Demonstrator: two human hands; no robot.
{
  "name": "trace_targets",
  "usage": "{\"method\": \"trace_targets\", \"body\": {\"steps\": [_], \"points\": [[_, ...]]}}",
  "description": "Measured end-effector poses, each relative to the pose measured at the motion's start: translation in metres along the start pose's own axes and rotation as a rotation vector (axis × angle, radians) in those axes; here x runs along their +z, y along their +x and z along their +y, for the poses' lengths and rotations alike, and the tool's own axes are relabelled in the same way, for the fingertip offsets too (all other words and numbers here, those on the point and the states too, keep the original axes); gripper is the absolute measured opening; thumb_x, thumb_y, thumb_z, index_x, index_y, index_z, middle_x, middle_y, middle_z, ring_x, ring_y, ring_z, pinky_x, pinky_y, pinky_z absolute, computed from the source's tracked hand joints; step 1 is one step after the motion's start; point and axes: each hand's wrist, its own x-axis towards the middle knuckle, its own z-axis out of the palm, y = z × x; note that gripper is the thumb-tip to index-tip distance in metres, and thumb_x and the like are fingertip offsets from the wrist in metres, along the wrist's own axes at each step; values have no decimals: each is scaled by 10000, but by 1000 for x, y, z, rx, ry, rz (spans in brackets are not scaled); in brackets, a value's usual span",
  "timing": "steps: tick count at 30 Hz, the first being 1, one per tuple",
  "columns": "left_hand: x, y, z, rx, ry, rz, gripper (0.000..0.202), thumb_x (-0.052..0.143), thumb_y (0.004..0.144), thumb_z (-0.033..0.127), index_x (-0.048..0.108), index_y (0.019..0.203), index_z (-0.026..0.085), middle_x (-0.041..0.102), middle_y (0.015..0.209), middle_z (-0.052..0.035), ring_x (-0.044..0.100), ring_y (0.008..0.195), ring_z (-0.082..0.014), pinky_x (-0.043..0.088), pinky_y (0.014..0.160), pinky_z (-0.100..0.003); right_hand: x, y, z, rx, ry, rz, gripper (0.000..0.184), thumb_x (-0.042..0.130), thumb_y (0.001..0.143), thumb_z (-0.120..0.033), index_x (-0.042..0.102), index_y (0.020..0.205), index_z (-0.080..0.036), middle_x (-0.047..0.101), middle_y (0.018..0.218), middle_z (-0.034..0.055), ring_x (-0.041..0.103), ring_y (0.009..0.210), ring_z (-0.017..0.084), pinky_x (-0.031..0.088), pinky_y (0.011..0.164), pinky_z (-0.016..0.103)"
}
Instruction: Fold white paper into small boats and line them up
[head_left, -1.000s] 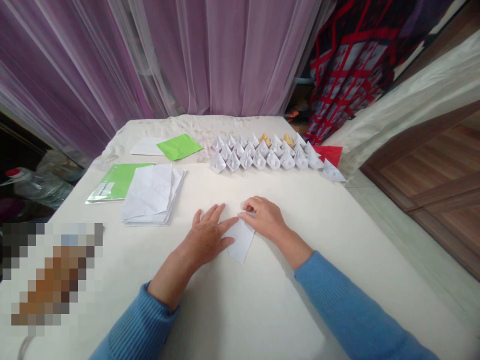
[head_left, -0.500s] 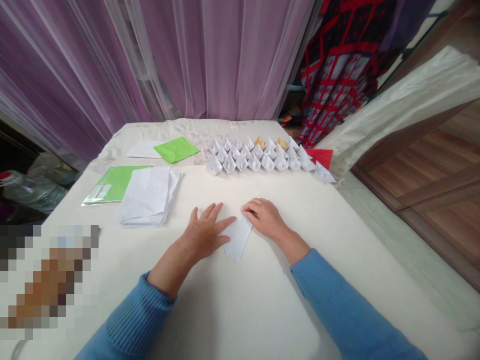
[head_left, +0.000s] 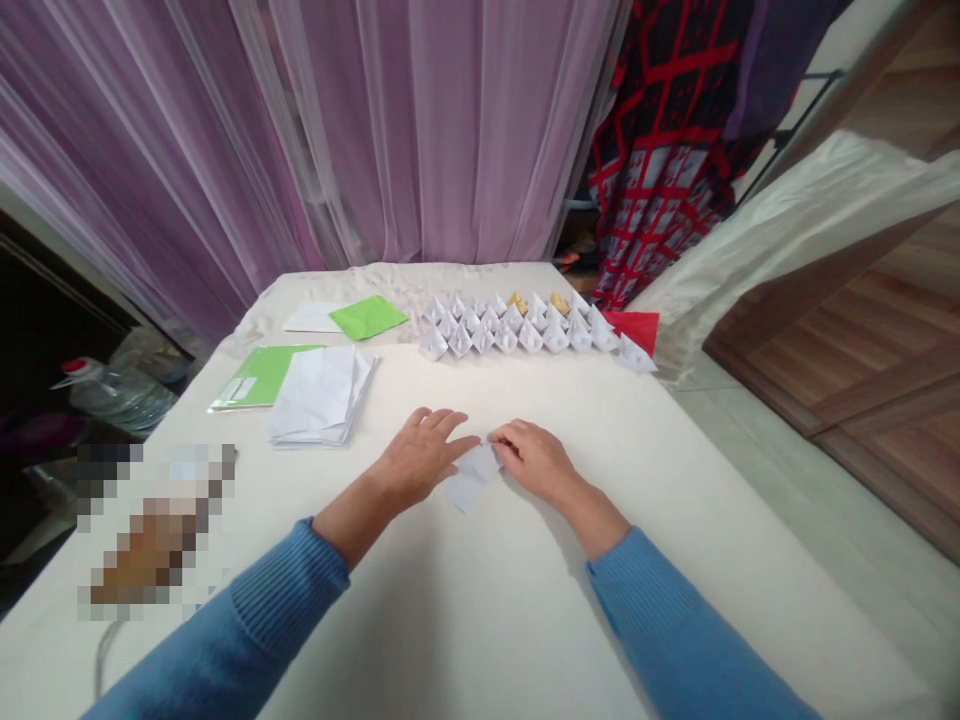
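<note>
A small folded white paper (head_left: 470,480) lies on the cream table (head_left: 480,600) between my hands. My left hand (head_left: 421,455) rests flat on its left part, fingers stretched out and close together. My right hand (head_left: 534,458) has its fingers curled and pinches the paper's upper right edge. Both arms wear blue sleeves.
Rows of several folded white paper boats (head_left: 517,327), two of them yellowish, stand at the table's far side beside a red sheet (head_left: 636,325). A stack of white paper (head_left: 321,395), a green folder (head_left: 259,377) and a green sheet (head_left: 367,316) lie far left. Purple curtains hang behind.
The camera view tilted up and shifted, so the table things sit lower and farther right. My hands have drawn closer together over the paper, which shows less.
</note>
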Motion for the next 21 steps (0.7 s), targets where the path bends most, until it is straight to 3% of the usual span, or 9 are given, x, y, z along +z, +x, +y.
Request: {"method": "trace_targets", "body": {"steps": [4, 7, 11, 15, 18, 21], "points": [[12, -14, 10, -53, -55, 24, 270, 544, 886, 129, 644, 1119, 222, 658, 1158, -85, 619, 1044, -239, 477, 896, -397, -3, -11, 17, -172, 164, -47, 398, 503, 736, -60, 627, 1086, -201, 657, 1058, 55, 597, 947, 185, 462, 868, 318], [21, -25, 22, -94, -115, 49, 291, 510, 873, 73, 644, 1095, 206, 674, 1148, -80, 643, 1007, -212, 507, 856, -360, -3, -13, 20, -244, 135, -52, 491, 521, 683, -74, 610, 1147, -206, 622, 1164, 78, 562, 1079, 221, 434, 969, 377], [25, -35, 43, -229, -161, 147, 261, 563, 895, 241, 618, 1143, 180, 653, 1227, -104, 597, 1139, -250, 491, 940, -406, -1, -10, 16, -183, 86, -49, 472, 560, 687, -129, 597, 1152, -201, 624, 1097, 74, 576, 1015, 225, 452, 941, 383], [26, -37, 62, -294, -116, 191, 475, 673, 813, 469, 585, 1162, 159, 629, 1253, -146, 577, 1154, -317, 463, 957, -475, 0, -8, 15, -97, 103, -30, 575, 563, 660, -129, 538, 1232, -175, 592, 1109, 84, 595, 918, 199, 484, 887, 355], [25, -31, 69, -326, -60, 211, 422, 654, 834, 447, 564, 1149, 181, 647, 1198, -132, 594, 1103, -303, 455, 942, -471, -2, -5, 18, -155, 39, -30, 682, 576, 665, -142, 491, 1339, -194, 513, 1288, 116, 554, 1096, 234, 450, 976, 384], [23, -25, 70, -333, -39, 178, 325, 610, 870, 389, 554, 1117, 184, 662, 1132, -118, 616, 1037, -283, 467, 897, -450, -4, 0, 23, -263, -5, -55, 608, 595, 687, -147, 561, 1292, -203, 530, 1314, 117, 522, 1153, 262, 427, 1014, 432]]}}
